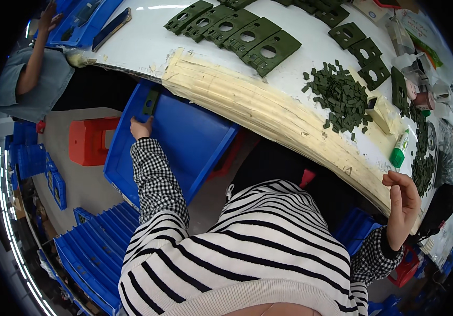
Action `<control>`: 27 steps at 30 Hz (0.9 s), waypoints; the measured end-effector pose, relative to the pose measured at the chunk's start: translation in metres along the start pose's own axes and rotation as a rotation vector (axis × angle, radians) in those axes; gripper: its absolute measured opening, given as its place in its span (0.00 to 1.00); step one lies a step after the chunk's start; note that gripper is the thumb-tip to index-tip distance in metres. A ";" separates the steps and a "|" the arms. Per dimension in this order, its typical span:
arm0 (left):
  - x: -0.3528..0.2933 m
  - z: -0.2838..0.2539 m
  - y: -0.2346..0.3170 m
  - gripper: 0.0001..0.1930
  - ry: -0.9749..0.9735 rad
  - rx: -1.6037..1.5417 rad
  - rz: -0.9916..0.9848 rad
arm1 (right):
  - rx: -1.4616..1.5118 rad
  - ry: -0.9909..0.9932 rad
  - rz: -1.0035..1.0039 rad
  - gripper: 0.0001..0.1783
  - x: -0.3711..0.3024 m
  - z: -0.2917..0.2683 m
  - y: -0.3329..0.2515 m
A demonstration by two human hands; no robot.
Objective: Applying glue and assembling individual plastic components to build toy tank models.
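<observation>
The plate [150,102], a green part with a hole, lay in the blue bin [195,142] beside the table [147,47]; the left hand [141,128] reached down, fingers curled just beneath it, grip unclear. The right hand [403,203] rested half-open and empty at the table's edge, seemingly for balance.

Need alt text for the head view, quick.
The person's left hand reaches into a blue bin at a green plate; the right hand rests open on the white table's padded edge.
</observation>
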State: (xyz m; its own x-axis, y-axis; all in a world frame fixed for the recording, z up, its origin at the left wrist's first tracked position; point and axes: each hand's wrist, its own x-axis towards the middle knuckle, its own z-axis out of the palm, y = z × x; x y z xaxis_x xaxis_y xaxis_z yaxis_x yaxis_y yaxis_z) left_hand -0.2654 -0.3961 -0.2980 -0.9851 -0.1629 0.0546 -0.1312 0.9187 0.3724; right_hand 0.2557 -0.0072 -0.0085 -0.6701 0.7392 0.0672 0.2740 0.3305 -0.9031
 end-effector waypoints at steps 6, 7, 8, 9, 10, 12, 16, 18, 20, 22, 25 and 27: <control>0.011 0.021 0.019 0.34 -0.093 -0.586 -0.220 | -0.026 0.003 0.009 0.11 -0.003 -0.003 -0.005; 0.011 0.025 0.027 0.32 -0.106 -0.714 -0.253 | -0.026 0.010 0.014 0.11 -0.005 -0.004 -0.004; 0.012 0.024 0.034 0.30 -0.132 -0.731 -0.242 | -0.024 0.014 0.020 0.11 -0.006 -0.004 -0.003; 0.012 0.024 0.040 0.29 -0.158 -0.748 -0.231 | -0.022 0.017 0.025 0.11 -0.007 -0.005 -0.002; 0.013 0.023 0.047 0.27 -0.185 -0.764 -0.220 | -0.021 0.021 0.027 0.11 -0.008 -0.005 -0.001; 0.024 0.028 0.051 0.26 -0.219 -0.778 -0.189 | -0.013 0.027 0.027 0.11 -0.009 -0.006 -0.001; 0.040 0.045 0.068 0.26 -0.338 -0.953 -0.199 | 0.001 0.025 0.033 0.11 -0.009 -0.007 -0.001; 0.044 0.045 0.064 0.27 -0.352 -0.964 -0.162 | 0.024 0.000 0.035 0.11 -0.006 -0.005 0.000; 0.050 0.046 0.063 0.27 -0.381 -0.933 -0.130 | 0.035 -0.008 0.031 0.11 -0.004 -0.004 -0.002; 0.057 0.049 0.065 0.28 -0.423 -0.861 -0.102 | 0.038 -0.010 0.028 0.10 -0.005 -0.007 -0.002; 0.044 0.045 0.070 0.23 0.188 -0.480 0.169 | 0.028 0.006 0.012 0.10 -0.007 -0.013 -0.001; -0.007 -0.001 0.107 0.17 0.415 -0.621 0.017 | 0.018 0.038 0.020 0.10 -0.009 -0.015 -0.003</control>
State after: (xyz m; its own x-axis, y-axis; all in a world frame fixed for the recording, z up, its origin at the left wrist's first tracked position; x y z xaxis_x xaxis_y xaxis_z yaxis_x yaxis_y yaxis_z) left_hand -0.2726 -0.2966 -0.2577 -0.8475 -0.3856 0.3648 0.0918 0.5704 0.8162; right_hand 0.2710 -0.0060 -0.0001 -0.6380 0.7672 0.0652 0.2742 0.3055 -0.9118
